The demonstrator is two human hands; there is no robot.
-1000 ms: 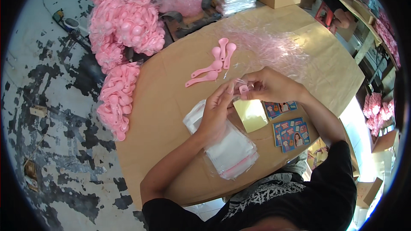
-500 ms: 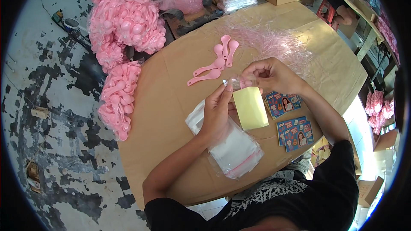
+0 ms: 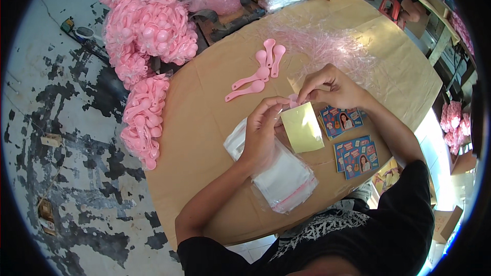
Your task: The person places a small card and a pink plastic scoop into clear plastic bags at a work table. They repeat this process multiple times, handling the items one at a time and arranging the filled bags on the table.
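Here's the left hand (image 3: 260, 135), its grip pinching a pale yellow rectangular card (image 3: 303, 129) by the upper left corner, thumb mostly tucked from sight; the card hangs just right of that grip, above the brown paper-covered surface (image 3: 194, 97). Over at the card's top edge, a small pink plastic piece (image 3: 292, 97) sits between the two hands, most of it covered by fingers, its shape hard to make out. The right hand (image 3: 332, 86) has its fingertips drawn together right beside it, but whether they pinch the piece, I cannot tell. Below, a stack of clear plastic bags (image 3: 286, 179) lies toward the surface's near edge, partly hidden under the left wrist. Blue printed cards (image 3: 360, 158) lie by the right-hand end of that edge, the upper ones partly covered by the right hand. Beyond the hands, pink plastic spoons (image 3: 253, 88) cluster, overlapping, and shiny pinkish strands (image 3: 332, 46) spread toward the far edge, too tangled to separate.
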